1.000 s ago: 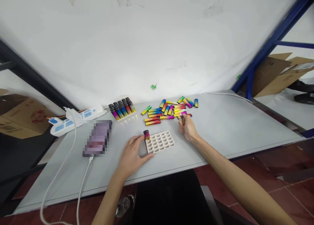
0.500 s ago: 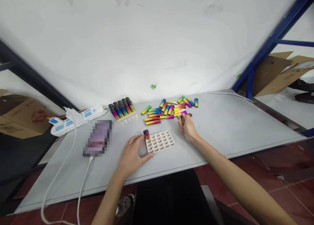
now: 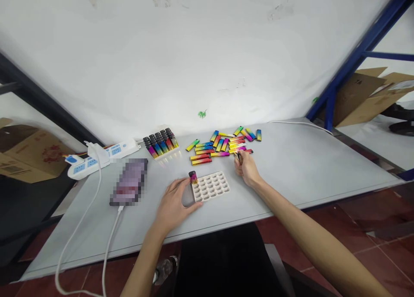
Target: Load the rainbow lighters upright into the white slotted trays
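Note:
My left hand [image 3: 173, 206] is at the left end of a white tray [image 3: 211, 194] with rows of slots, thumb at its near corner and fingertips at its far corner, steadying it. One shiny purple-and-yellow lighter [image 3: 193, 177] with a black top stands upright in the tray's far left slot, beside those fingertips. My right hand [image 3: 247, 169] is closed on a lighter [image 3: 237, 156] at the near right edge of a loose pile; the fingers hide most of it. Rainbow-coloured lighters [image 3: 223, 145] lie scattered in that pile, several of them overlapping.
A second rack [image 3: 166, 153] filled with upright lighters stands near the wall. To the left lie a blurred phone [image 3: 128, 182] on a charging cable and a white power strip [image 3: 103, 156]. Cardboard boxes [image 3: 365, 98] sit beyond the blue frame [image 3: 330, 107] at right.
Almost nothing differs. My right hand stays at the pile's edge with its fingers closed, and my left hand keeps its place at the tray.

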The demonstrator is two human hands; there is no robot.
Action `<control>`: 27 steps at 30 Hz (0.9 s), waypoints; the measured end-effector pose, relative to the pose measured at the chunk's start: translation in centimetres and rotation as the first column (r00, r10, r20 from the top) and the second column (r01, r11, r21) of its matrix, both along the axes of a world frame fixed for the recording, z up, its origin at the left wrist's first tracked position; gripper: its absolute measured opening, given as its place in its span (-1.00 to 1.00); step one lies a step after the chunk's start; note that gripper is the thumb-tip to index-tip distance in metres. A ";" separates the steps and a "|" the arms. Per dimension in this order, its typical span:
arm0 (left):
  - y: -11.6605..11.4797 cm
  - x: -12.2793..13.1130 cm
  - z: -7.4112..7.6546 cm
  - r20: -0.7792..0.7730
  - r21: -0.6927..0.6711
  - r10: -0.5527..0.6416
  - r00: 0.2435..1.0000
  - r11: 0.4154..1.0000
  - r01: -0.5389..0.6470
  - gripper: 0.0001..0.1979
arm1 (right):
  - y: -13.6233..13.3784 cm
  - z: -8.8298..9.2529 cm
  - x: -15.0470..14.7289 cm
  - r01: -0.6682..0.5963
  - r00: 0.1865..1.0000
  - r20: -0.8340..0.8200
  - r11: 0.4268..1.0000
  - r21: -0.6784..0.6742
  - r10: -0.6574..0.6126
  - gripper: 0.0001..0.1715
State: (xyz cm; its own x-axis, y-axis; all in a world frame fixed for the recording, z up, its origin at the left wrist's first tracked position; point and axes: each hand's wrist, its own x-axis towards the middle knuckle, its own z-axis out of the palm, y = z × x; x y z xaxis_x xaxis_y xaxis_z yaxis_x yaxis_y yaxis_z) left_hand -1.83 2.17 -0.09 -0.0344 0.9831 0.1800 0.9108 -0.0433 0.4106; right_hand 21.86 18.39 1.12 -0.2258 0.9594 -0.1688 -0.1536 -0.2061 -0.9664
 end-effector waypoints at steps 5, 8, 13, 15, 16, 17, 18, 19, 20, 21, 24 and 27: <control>0.0 0.0 0.1 0.004 -0.005 0.001 1.000 1.000 -0.001 -0.28 | 0.1 -0.3 0.1 -0.012 1.000 -0.002 1.000 0.024 0.012 -0.40; 0.0 0.0 0.1 0.002 -0.009 0.006 1.000 1.000 -0.006 -0.29 | 0.2 -0.5 0.1 -0.018 1.000 -0.001 0.999 0.038 0.018 -0.39; 0.0 0.0 0.0 -0.003 -0.016 0.006 1.000 1.000 -0.006 -0.27 | 0.2 -0.5 0.0 -0.020 1.000 0.001 0.999 0.029 0.020 -0.40; 0.0 0.0 0.0 -0.003 -0.019 0.007 1.000 1.000 -0.007 -0.27 | 0.2 -0.4 0.1 -0.017 1.000 0.009 0.999 0.033 0.017 -0.40; 0.0 0.0 0.0 -0.002 -0.017 0.008 1.000 1.000 -0.008 -0.27 | 0.1 -0.4 0.1 -0.016 1.000 0.014 0.999 0.038 0.015 -0.40; 0.0 0.0 0.0 -0.001 -0.014 0.008 1.000 1.000 -0.008 -0.28 | 0.1 -0.4 0.1 -0.017 1.000 0.019 0.999 0.044 0.017 -0.39; 0.0 0.0 0.1 -0.002 -0.013 0.008 1.000 1.000 -0.008 -0.28 | 0.1 -0.3 0.1 -0.019 1.000 0.024 0.999 0.050 0.018 -0.39; 0.0 0.0 0.1 -0.003 -0.011 0.010 1.000 1.000 -0.010 -0.28 | 0.1 -0.3 0.1 -0.022 0.999 0.029 0.998 0.053 0.020 -0.39; 0.0 0.0 0.1 -0.005 -0.009 0.010 1.000 1.000 -0.010 -0.28 | 0.1 -0.3 0.1 -0.022 0.999 0.035 0.998 0.054 0.020 -0.38; 0.0 0.0 0.1 -0.006 -0.006 0.008 1.000 1.000 -0.008 -0.28 | 0.1 -0.4 0.1 -0.020 0.999 0.040 0.998 0.056 0.018 -0.38; 0.0 -0.1 -0.1 -0.003 0.012 0.003 1.000 1.000 -0.003 -0.28 | 0.1 -0.7 0.1 -0.019 0.999 0.043 0.998 0.052 0.017 -0.36; 0.0 -0.2 -0.2 0.006 0.034 -0.001 1.000 0.999 0.001 -0.29 | -0.2 -0.8 0.2 -0.060 0.997 0.050 0.991 0.123 0.055 -0.37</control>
